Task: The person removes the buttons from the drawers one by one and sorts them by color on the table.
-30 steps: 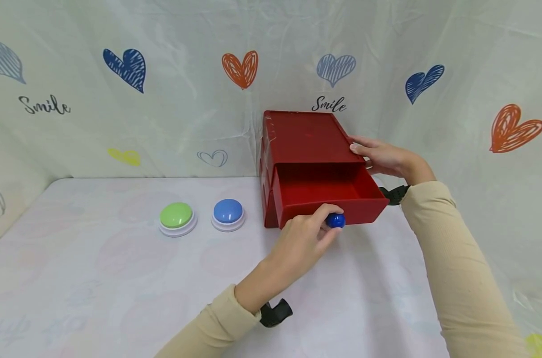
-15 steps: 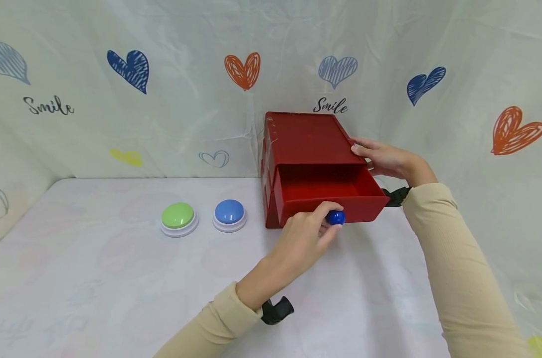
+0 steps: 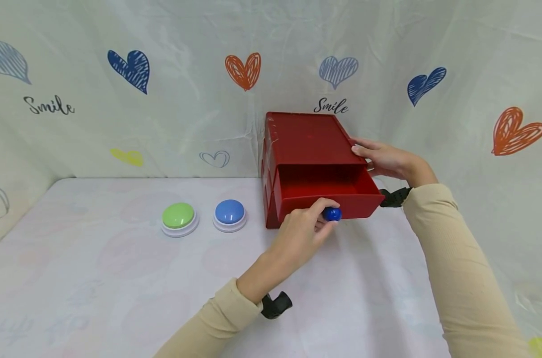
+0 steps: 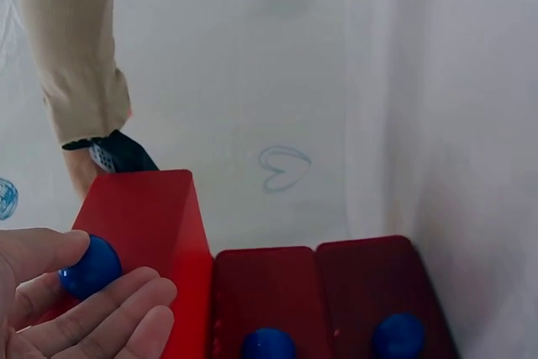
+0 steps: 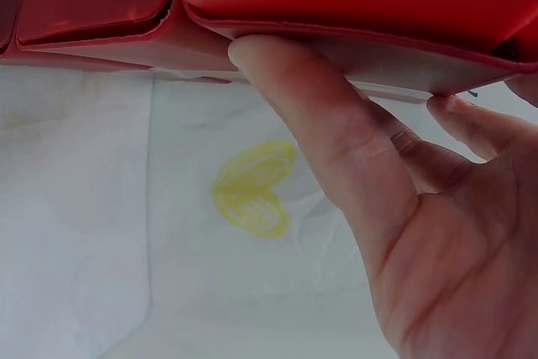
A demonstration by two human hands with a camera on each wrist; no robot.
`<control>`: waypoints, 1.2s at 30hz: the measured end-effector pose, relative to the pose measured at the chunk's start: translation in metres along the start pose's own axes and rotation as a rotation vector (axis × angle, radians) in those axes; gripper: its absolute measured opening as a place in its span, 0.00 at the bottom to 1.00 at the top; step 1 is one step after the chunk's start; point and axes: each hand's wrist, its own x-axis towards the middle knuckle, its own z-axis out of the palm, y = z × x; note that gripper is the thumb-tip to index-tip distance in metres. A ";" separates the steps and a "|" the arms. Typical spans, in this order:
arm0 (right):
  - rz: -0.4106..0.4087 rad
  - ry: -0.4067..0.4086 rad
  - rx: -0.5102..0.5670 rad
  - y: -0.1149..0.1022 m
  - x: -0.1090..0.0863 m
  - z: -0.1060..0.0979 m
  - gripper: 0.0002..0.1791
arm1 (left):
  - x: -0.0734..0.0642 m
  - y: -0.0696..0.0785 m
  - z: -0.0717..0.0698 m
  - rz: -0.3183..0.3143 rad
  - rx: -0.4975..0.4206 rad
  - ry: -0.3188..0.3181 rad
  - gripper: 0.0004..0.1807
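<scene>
Before heart-printed curtain (image 3: 177,112), over white table (image 3: 132,288): left hand (image 3: 299,231) round blue knob (image 3: 333,214), right hand (image 3: 389,159) unclenched against cabinet (image 3: 309,139).

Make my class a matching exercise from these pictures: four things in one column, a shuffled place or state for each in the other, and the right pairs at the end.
Things
1. Left hand
2. Right hand
3. Top drawer
4. Green button

Places and states
A. Open
B. On the table, left of the blue button in the head view
C. Touching the right side of the red cabinet
D. Pinching a blue knob

Right pairs: 1-D, 2-C, 3-A, 4-B
</scene>
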 end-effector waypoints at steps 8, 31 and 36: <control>-0.002 -0.010 0.004 -0.001 0.000 0.001 0.38 | 0.005 -0.005 0.001 -0.007 -0.007 0.020 0.21; 0.008 -0.004 0.006 0.000 0.000 -0.001 0.37 | 0.031 -0.023 -0.003 -0.025 -0.009 0.059 0.19; 0.023 0.002 0.005 -0.001 0.000 -0.001 0.39 | 0.034 -0.024 -0.003 -0.030 -0.028 0.063 0.19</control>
